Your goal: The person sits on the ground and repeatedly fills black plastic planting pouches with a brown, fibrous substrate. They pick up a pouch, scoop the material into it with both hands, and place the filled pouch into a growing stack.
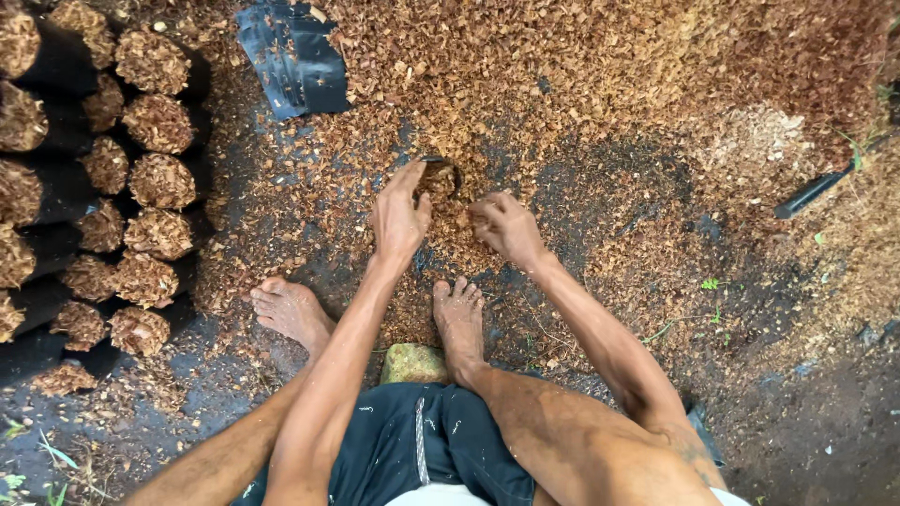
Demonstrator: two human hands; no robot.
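- Head view, looking straight down: we squat barefoot on dark ground sheeting (581,201) strewn with brown husk chips (562,66).
- Our left hand (398,217) lies palm-down with fingers together and extended, fingertips touching the rim of a small black bag (441,171) whose round mouth opens upward among the chips.
- Our right hand (504,225) is cupped, fingers curled over a clump of chips just right of the bag; it touches the chips, and we cannot tell whether it touches the bag.
- The bag sits directly ahead of our feet, at the near edge of the large chip heap, between the two hands.
- Left foot (292,309) and right foot (459,323) are flat on the sheeting; a greenish stone (414,364) lies between them, close against the right foot.
- Filled black bags (150,178), topped with chips, stand packed in rows along the left edge.
- A flat stack of unfilled black bags (292,52) lies at top, left of centre.
- A dark pipe (816,192) lies slanted at right, well apart from the hands.
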